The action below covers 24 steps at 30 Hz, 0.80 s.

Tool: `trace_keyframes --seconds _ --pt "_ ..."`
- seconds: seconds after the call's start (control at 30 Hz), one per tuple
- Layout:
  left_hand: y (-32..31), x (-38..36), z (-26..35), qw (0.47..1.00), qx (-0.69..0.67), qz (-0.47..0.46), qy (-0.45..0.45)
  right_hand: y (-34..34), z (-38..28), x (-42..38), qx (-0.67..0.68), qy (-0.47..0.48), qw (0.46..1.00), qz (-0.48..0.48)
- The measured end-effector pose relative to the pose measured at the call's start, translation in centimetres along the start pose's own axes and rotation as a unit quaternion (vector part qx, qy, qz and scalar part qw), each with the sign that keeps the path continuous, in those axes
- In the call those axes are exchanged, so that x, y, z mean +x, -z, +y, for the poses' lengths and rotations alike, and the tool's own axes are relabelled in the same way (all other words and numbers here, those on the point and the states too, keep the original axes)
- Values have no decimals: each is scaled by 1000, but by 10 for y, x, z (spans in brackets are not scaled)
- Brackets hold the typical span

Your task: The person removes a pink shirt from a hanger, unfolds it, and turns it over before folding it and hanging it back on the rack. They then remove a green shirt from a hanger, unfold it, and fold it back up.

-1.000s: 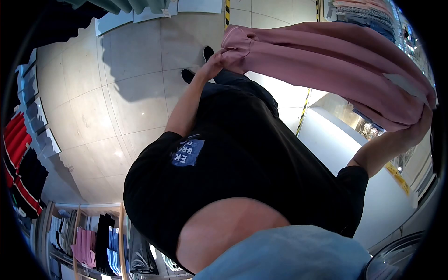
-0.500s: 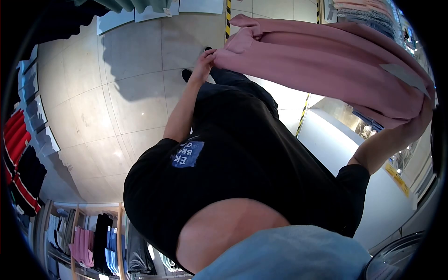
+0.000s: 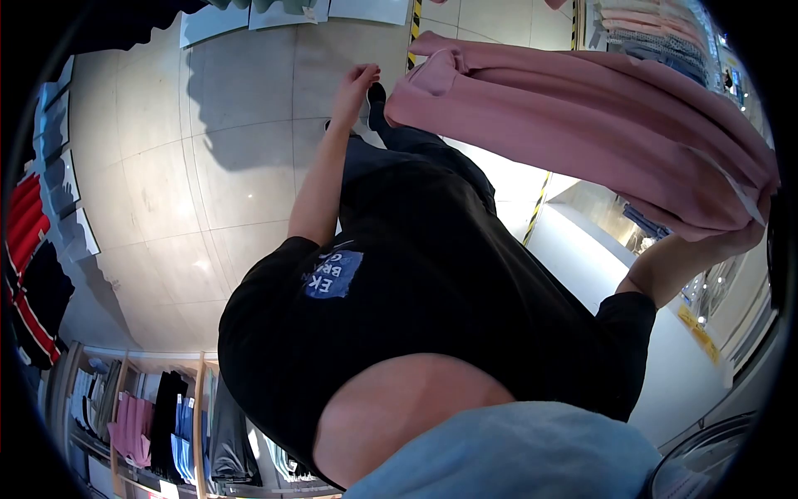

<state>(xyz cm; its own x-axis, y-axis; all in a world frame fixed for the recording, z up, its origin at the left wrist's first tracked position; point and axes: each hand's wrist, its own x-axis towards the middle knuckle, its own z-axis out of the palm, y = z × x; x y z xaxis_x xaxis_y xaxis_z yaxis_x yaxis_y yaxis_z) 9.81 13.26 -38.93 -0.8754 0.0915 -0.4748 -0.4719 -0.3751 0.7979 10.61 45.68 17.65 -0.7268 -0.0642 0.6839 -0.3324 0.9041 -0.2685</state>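
A long pink garment [image 3: 573, 116] stretches across the upper right, its gathered, folded end pointing left. My right hand [image 3: 748, 239] grips it at the far right end, with the fingers mostly hidden by cloth. Close to that hand, a pale flat strip [image 3: 736, 187] shows against the fabric. My left hand [image 3: 361, 79] is in the air just left of the garment's near end, apart from it. Its fingers are loosely bent and hold nothing.
A white counter [image 3: 598, 274] stands to the right, below the garment. Folded clothes [image 3: 652, 29] are stacked at upper right. Shelves with hanging trousers [image 3: 233, 441] are at lower left, and red and dark clothes [image 3: 33, 274] hang at the left edge. Yellow-black tape [image 3: 539, 208] marks the floor.
My left hand has let go of the garment's edge and moved a little up and left. The garment stays in my right hand, shifted slightly.
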Motion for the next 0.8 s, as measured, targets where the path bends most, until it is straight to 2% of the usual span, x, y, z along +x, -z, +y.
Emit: trace_keyframes --seconds 0.13,0.23,0.27,0.3,0.33,0.37,0.47,0.57,0.6,0.7,0.73,0.8 --pt "-46 -5 42 977 99 64 -180 1 -2 3 15 -1 1000 10" --pt "-61 7 35 960 167 117 -191 1 -3 6 18 -1 1000 14" --pt "-66 8 27 968 108 136 -182 2 -3 5 20 -1 1000 15" --pt "-65 9 25 992 -9 88 -90 3 -3 5 19 -2 1000 16" --pt "-62 11 24 991 -126 38 5 3 -4 5 20 -2 1000 16" --pt "-60 11 23 966 -240 -13 100 5 -4 5 18 -4 1000 15" --pt "-56 9 16 897 -404 -76 161 5 -5 4 13 -5 1000 12" --pt "-49 -2 -8 903 -363 -116 201 9 -7 -3 6 -11 1000 5" --pt "-47 -7 -16 905 -357 -137 186 10 -7 -5 3 -14 1000 1" --pt "-46 -19 -26 866 -436 -174 169 13 -7 -15 -7 -18 1000 -9" --pt "-46 -26 -16 834 -483 -187 193 15 -7 -18 -9 -20 1000 -13" --pt "-55 -24 -16 854 -435 -222 177 19 -7 -24 -14 -20 999 -20"
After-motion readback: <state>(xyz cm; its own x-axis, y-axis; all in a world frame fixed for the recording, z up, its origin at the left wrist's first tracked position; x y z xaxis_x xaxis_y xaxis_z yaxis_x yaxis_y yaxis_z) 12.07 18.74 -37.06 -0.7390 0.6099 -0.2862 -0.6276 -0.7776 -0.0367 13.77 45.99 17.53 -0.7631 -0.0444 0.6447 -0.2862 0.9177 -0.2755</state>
